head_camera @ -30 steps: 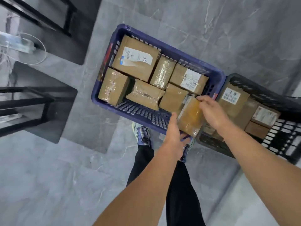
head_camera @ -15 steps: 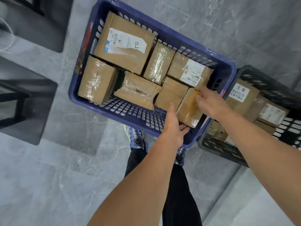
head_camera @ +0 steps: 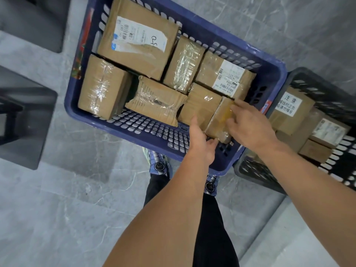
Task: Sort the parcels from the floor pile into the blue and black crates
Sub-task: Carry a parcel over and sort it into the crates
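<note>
The blue crate (head_camera: 150, 139) stands on the floor in front of me, filled with several taped brown parcels, the largest (head_camera: 138, 47) bearing a white label. At the crate's near right corner a small tape-wrapped parcel (head_camera: 216, 122) lies among the others. My left hand (head_camera: 202, 147) holds its near end, thumb along its left side and fingers curled at the end. My right hand (head_camera: 252, 128) rests on its right side with fingers spread. The black crate (head_camera: 258, 170) sits against the blue crate's right side and holds a few labelled parcels (head_camera: 289, 110).
Dark furniture bases (head_camera: 27, 128) stand on the grey marble floor to the left. My shoes (head_camera: 159, 166) are right at the blue crate's near wall. The floor pile is out of view.
The small parcel has gone down from above the crate's near rim into its near right corner. My view has moved closer, and my right hand's fingers have loosened over the parcel.
</note>
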Motion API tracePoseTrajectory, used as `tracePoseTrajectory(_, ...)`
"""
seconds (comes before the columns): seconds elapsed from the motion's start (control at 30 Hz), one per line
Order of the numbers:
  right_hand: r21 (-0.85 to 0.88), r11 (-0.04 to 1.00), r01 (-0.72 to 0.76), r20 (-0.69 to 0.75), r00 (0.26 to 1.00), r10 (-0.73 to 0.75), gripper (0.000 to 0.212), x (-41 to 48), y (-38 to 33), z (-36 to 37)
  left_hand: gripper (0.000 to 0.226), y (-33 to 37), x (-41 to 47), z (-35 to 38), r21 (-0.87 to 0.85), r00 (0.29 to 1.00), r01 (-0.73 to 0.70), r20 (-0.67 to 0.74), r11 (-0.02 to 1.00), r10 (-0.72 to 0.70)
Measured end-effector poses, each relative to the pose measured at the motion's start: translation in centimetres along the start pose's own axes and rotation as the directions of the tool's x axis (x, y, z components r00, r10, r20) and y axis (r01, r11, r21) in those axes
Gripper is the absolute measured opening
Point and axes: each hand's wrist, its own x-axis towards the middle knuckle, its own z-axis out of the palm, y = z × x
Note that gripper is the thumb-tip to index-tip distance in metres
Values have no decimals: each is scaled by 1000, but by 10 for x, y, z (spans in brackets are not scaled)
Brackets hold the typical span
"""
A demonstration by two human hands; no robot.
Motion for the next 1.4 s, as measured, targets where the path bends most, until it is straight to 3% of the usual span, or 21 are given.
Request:
tracePoseTrajectory(0.17, -161, 987, 26, 117, 993, -7, 33, 0, -5, 11, 71, 1, 11, 0, -43, 999, -48, 15, 998, 48)
tracePoseTrajectory(0.33, -127, 992, 13, 198, 980, 13, 37, 9, -14, 16, 47, -2, 16, -3, -60, 1000, -25, -10, 998, 25)
tracePoseTrajectory(0.53, -75, 997, -21, 253, 967, 39, 40, 5, -17, 11, 71, 1, 1, -3, 46, 1000, -29, -3, 999, 29)
tracePoseTrajectory(0.67, 96, 994, -52, 121, 992, 40, 35, -19, -23, -13, 72, 8, -38, -8, 243, 999, -43, 14, 969, 41)
tracePoseTrajectory(0.83, 480, 876, -59, -41, 995, 89, 50, -80, -53, -76, 69, 38, -127, -8, 446, 972, -232, 149, 865, 184)
tracePoseTrajectory(0.97, 700, 714, -29, -106, 984, 145, 52, -140, -83, -134, 69, 71, -224, -2, 545, 897, -439, 304, 714, 320)
tracePoseTrajectory(1.1, 770, 637, 32, -170, 973, 156, 57, -209, -111, -192, 70, 99, -329, 3, 539, 802, -597, 403, 594, 440)
tracePoseTrajectory(1.4, 758, 574, 311, -333, 940, -70, 65, -352, -151, -288, 78, 82, -512, -19, 420, 568, -819, 505, 390, 650)
